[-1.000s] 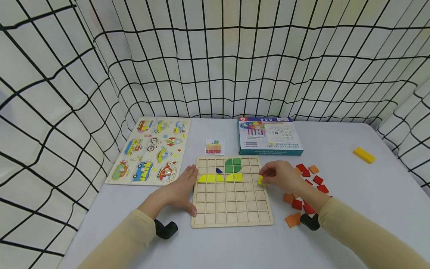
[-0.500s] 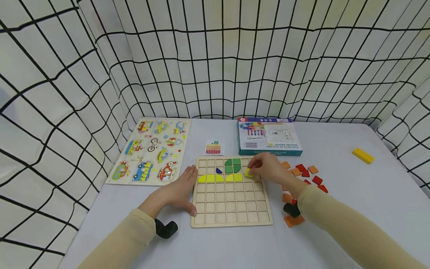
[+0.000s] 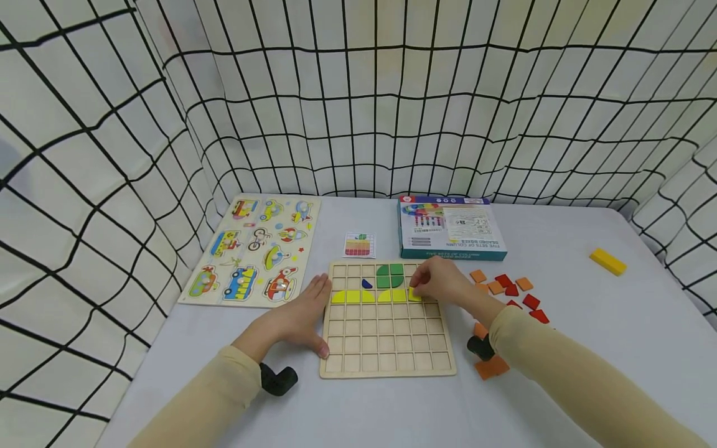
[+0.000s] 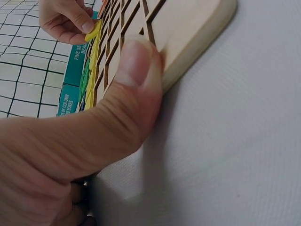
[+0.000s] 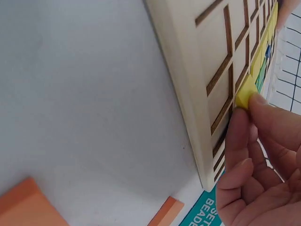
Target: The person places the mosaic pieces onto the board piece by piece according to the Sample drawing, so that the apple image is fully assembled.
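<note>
A wooden grid board (image 3: 386,359) lies flat in front of me. My left hand (image 3: 295,318) is spread along its left edge, and in the left wrist view the thumb (image 4: 136,70) presses on the board's rim. My right hand (image 3: 442,281) pinches a yellow tile (image 5: 245,92) between thumb and finger, right at a cell to the right of a row of yellow tiles (image 3: 353,297). Above that row sit green tiles (image 3: 389,276) and a small dark blue piece (image 3: 366,284). Part of the held tile is hidden by my fingertips.
Red and orange tiles (image 3: 496,287) lie scattered right of the board. Behind it are a small pattern card (image 3: 359,245) and a flat box (image 3: 452,228). A vehicle puzzle board (image 3: 251,249) lies at left, a yellow block (image 3: 607,262) far right. Black netting (image 3: 358,112) rises behind the table.
My right hand has moved left with the yellow tile, from the board's right edge to the end of the yellow row. The left hand has stayed at the left edge.
</note>
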Action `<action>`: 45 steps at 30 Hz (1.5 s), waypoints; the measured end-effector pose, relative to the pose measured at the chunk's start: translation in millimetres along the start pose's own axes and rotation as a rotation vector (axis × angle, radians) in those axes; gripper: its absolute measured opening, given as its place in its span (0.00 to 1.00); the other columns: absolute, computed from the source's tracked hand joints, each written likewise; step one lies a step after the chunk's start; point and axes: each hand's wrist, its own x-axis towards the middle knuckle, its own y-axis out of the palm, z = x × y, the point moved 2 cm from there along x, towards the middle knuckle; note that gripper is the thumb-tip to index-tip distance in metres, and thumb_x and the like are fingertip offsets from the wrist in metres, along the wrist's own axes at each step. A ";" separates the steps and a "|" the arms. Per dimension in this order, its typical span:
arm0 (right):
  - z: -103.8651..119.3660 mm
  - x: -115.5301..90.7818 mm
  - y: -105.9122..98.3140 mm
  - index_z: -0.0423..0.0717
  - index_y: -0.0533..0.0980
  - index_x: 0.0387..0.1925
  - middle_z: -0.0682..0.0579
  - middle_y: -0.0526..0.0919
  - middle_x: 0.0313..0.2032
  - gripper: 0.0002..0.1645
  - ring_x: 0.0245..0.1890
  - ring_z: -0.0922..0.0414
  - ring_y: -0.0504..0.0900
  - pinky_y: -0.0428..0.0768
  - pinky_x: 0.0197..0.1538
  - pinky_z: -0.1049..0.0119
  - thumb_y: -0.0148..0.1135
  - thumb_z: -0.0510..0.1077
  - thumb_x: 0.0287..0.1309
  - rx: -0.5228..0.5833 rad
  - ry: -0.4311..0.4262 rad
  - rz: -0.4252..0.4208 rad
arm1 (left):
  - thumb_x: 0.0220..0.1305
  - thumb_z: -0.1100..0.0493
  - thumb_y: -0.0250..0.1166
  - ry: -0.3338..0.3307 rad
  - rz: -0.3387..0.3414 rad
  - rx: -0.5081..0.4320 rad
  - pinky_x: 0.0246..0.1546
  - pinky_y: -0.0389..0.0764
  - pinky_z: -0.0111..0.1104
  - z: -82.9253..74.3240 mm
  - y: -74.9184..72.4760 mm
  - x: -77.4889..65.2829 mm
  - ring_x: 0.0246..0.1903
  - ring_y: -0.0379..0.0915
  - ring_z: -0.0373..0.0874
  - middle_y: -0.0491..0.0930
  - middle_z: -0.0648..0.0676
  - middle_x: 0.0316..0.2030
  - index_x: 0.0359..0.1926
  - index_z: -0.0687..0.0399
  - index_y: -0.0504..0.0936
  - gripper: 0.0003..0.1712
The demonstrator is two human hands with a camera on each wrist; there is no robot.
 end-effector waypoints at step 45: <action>-85.9 -46.0 -71.3 0.38 0.81 0.55 0.37 0.84 0.51 0.19 0.44 0.48 0.81 0.88 0.44 0.62 0.65 0.44 0.67 -0.053 0.107 -0.127 | 0.42 0.45 0.85 0.015 -0.001 -0.003 0.81 0.42 0.54 0.0 -0.3 -0.7 0.81 0.28 0.65 0.34 0.71 0.80 0.78 0.75 0.41 0.80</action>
